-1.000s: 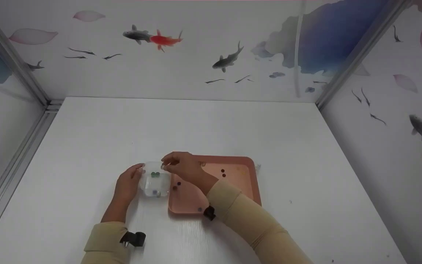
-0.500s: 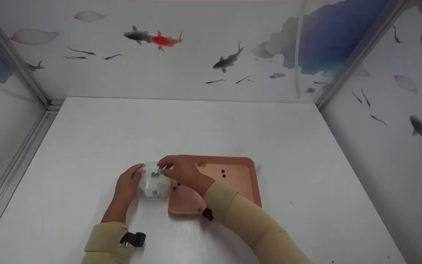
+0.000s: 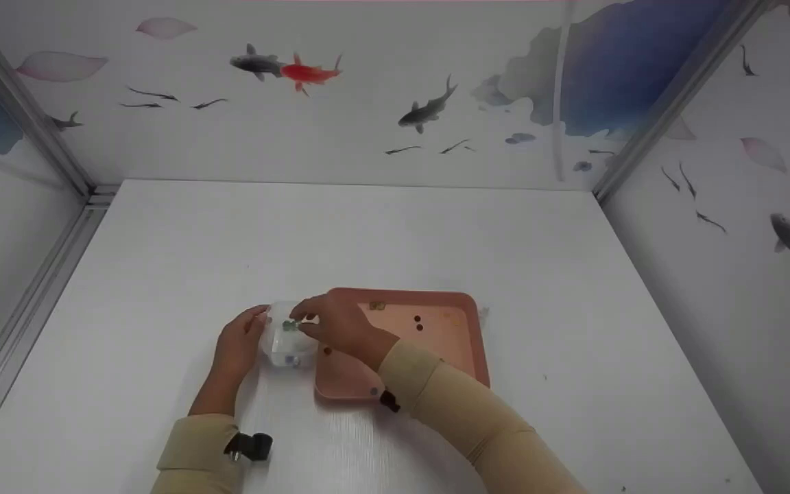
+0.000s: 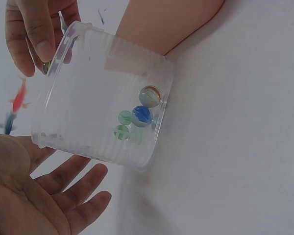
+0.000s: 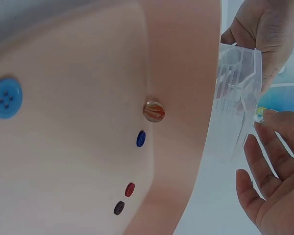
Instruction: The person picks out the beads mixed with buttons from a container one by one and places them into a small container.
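We see the right hand point(image 3: 343, 324) pinching a round marble point(image 5: 258, 115), no long axis, just above the rim of the box point(image 4: 85, 103), which stands left of the tray point(image 3: 429, 298). The left hand point(image 3: 238, 343), farther from the marble, touches the box, fingers loosely extended.

Head view: I observe a clear container point(image 3: 276, 351) beside a pink tray point(image 3: 361, 376), left hand point(image 3: 237, 345) touching its side, right hand point(image 3: 339, 322) partly above.

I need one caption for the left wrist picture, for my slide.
Marbles lie in a clear container beside the left hand, while the right hand pinches another marble near the rim.
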### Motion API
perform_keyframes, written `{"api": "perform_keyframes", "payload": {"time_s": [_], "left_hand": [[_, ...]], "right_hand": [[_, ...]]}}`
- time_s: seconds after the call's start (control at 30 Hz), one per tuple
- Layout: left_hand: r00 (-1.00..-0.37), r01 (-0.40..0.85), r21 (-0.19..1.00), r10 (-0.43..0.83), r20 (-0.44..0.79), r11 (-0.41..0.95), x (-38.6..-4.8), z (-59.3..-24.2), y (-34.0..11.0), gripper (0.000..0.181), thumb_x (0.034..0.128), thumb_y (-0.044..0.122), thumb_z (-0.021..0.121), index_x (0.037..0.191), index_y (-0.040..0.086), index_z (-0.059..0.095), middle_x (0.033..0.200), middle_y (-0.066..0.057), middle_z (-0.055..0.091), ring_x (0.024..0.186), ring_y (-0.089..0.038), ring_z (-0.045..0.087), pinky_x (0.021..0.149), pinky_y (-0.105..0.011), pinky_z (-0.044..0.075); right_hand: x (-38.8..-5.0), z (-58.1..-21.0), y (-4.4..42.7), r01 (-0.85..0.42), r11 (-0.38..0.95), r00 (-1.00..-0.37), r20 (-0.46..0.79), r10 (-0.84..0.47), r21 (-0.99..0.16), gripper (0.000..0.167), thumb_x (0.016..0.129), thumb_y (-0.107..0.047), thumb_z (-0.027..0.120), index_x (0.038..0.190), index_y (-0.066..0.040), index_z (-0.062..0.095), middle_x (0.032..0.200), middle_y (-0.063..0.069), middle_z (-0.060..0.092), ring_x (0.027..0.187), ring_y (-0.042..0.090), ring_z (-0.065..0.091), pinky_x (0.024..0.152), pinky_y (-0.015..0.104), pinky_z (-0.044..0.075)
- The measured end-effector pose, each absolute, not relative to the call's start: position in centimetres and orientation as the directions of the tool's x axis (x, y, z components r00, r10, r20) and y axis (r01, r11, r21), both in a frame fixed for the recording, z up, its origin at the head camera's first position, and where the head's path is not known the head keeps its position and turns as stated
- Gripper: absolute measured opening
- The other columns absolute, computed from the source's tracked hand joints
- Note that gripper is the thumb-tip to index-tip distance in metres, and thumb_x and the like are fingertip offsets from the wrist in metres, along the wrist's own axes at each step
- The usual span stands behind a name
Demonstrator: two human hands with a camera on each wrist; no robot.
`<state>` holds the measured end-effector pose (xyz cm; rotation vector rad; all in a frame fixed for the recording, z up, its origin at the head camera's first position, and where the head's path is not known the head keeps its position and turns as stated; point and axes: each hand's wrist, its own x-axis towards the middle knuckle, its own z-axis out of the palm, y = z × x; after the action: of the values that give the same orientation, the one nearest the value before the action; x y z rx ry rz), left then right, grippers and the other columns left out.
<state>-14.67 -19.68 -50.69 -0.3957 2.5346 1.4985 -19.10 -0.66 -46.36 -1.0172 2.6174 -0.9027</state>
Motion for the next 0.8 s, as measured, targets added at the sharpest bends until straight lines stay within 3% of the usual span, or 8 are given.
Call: {"api": "perform_keyframes", "payload": {"time_s": [0.23,0.3,0.5,0.8], "left_hand": [[-0.946,-0.324,0.825,-0.142,-0.292,0.463,-14.62,-50.67,-19.78,0.047,0.1064,0.035,0.034,0.146,0.009,0.041,0.151,-0.018,0.038,0.141,-0.038,0.030,0.115,-0.053,0.025],[-0.946,-0.322,0.824,-0.141,-0.290,0.466,-14.68,-50.69,-19.80,0.047,0.1065,0.034,0.034,0.146,0.009,0.041,0.151,-0.018,0.037,0.141,-0.038,0.029,0.115,-0.053,0.025],[-0.947,-0.320,0.817,-0.141,-0.288,0.480,-14.70,-50.63,-19.76,0.047,0.1066,0.033,0.034,0.146,0.009,0.041,0.152,-0.018,0.036,0.142,-0.037,0.027,0.116,-0.052,0.023],[-0.942,-0.334,0.823,-0.147,-0.301,0.459,-14.59,-50.38,-19.66,0.046,0.1067,0.031,0.035,0.146,0.009,0.040,0.153,-0.017,0.034,0.143,-0.037,0.025,0.116,-0.051,0.022]], "right_hand": [[-18.89,-46.19,-0.98,-0.577,0.600,-0.727,0.014,-0.687,-0.554,0.022,0.092,-0.013,0.068,0.113,-0.012,0.072,0.108,-0.002,0.072,0.072,0.004,0.064,0.051,0.012,0.048],[-18.83,-46.09,-1.08,-0.590,0.606,-0.722,0.012,-0.692,-0.534,0.022,0.092,-0.013,0.067,0.113,-0.012,0.072,0.109,-0.003,0.072,0.073,0.003,0.064,0.056,0.012,0.050],[-18.69,-45.98,-1.33,-0.604,0.638,-0.721,-0.015,-0.693,-0.478,0.024,0.092,-0.016,0.068,0.116,-0.017,0.072,0.113,-0.006,0.070,0.097,0.002,0.064,0.082,0.015,0.051],[-18.74,-45.80,-1.53,-0.630,0.644,-0.705,-0.029,-0.708,-0.434,0.024,0.092,-0.017,0.068,0.116,-0.018,0.072,0.112,-0.007,0.071,0.098,0.003,0.064,0.086,0.017,0.051]]}}
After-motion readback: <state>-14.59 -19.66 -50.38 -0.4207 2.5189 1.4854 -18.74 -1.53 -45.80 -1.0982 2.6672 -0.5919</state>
